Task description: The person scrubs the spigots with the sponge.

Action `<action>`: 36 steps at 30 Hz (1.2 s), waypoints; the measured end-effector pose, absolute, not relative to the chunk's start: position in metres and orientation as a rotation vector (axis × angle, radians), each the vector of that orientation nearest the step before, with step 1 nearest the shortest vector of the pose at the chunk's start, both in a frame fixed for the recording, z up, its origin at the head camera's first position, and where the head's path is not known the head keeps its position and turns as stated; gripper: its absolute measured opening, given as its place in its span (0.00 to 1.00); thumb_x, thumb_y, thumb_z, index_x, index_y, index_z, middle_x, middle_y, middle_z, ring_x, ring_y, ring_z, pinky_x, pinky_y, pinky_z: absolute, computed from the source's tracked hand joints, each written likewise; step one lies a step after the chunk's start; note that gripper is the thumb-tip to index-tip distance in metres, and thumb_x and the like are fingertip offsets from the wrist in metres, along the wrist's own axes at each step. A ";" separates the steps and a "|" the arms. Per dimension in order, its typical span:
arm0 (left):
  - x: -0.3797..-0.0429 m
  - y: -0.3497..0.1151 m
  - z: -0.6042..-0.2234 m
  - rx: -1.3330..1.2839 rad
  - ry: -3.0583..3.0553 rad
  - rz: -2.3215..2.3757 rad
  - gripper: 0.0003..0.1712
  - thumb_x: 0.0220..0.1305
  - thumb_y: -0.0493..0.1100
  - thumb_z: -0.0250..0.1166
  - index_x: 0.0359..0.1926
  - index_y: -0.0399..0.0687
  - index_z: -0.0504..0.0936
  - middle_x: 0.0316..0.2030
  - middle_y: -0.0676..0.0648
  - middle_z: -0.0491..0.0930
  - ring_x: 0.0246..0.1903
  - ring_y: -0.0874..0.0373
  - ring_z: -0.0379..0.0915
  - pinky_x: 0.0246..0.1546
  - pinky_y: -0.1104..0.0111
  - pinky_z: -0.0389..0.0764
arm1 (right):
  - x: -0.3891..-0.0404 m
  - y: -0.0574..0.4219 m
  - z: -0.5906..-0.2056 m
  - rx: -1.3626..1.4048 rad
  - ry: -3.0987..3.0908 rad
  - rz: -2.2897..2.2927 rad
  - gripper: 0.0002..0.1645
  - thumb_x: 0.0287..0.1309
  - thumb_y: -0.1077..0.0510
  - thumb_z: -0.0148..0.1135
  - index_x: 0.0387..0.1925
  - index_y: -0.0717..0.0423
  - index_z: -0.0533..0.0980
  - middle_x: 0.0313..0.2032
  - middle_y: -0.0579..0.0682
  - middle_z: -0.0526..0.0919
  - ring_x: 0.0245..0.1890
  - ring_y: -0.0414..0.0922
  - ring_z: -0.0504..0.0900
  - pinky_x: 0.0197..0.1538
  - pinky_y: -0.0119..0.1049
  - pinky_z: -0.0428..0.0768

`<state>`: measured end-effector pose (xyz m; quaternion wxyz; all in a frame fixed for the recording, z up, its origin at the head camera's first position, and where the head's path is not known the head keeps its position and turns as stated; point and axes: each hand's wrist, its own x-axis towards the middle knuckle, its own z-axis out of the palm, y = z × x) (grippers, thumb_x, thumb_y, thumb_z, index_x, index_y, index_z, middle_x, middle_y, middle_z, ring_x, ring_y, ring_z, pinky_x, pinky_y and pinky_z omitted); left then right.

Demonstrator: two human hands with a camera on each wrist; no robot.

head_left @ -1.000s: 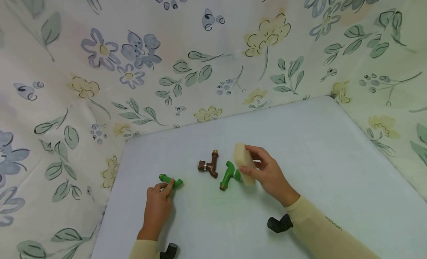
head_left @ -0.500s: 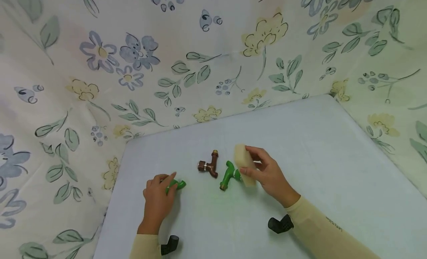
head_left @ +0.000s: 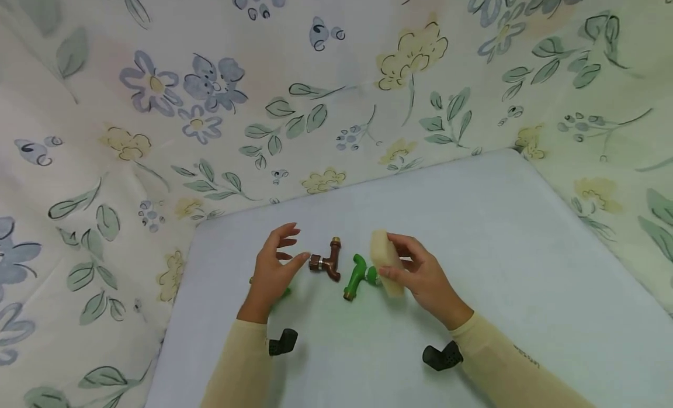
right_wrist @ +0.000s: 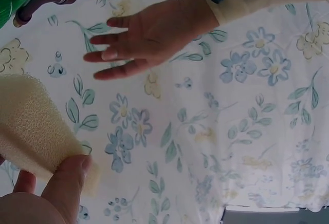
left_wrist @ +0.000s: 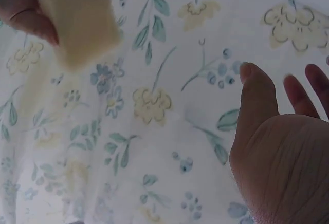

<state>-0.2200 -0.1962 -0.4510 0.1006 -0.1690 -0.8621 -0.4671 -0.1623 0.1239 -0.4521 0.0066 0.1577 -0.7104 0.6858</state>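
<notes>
My right hand (head_left: 423, 282) pinches a pale yellow sponge (head_left: 386, 262) between thumb and fingers, held above the table. The right wrist view shows the porous face of the sponge (right_wrist: 38, 124) with the thumb along it. My left hand (head_left: 273, 276) is raised with fingers spread and holds nothing; its thumb tip lies close to the knob of a brown tap (head_left: 331, 265). A green tap (head_left: 356, 277) lies between that and the sponge, which overlaps its handle end. Mostly hidden below my left hand is another green tap (head_left: 286, 292).
The taps lie on a white table (head_left: 473, 221). Behind it and to both sides hangs a flower-patterned cloth (head_left: 336, 121). A black wrist mount sits under each sleeve, the left one (head_left: 284, 342) and the right one (head_left: 441, 356).
My left hand has let go of the green tap at left, risen and moved forward and right toward the brown tap. The right hand keeps holding the sponge almost still.
</notes>
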 end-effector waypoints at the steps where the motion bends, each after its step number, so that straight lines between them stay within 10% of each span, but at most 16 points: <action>1: -0.223 -0.196 -0.458 -0.474 -2.573 -1.399 0.37 0.59 0.47 0.70 0.66 0.67 0.64 0.59 0.54 0.71 0.54 0.50 0.69 0.43 0.51 0.75 | -0.162 0.123 -0.453 0.496 -2.224 2.148 0.36 0.58 0.58 0.68 0.66 0.51 0.65 0.56 0.51 0.71 0.56 0.53 0.68 0.55 0.55 0.71; 14: -0.236 -0.199 -0.521 -0.279 -2.866 -1.347 0.33 0.56 0.41 0.72 0.61 0.61 0.71 0.52 0.56 0.75 0.52 0.59 0.70 0.49 0.57 0.74 | -0.158 0.121 -0.453 0.545 -2.216 2.137 0.36 0.57 0.61 0.68 0.65 0.54 0.65 0.56 0.52 0.72 0.55 0.55 0.69 0.55 0.53 0.72; 36: -0.210 -0.151 -0.460 -0.466 -2.267 -2.089 0.23 0.57 0.41 0.71 0.55 0.51 0.81 0.49 0.44 0.79 0.48 0.47 0.76 0.45 0.60 0.80 | -0.158 0.094 -0.448 0.687 -2.199 2.092 0.36 0.56 0.61 0.69 0.65 0.53 0.66 0.54 0.50 0.71 0.54 0.53 0.70 0.53 0.54 0.72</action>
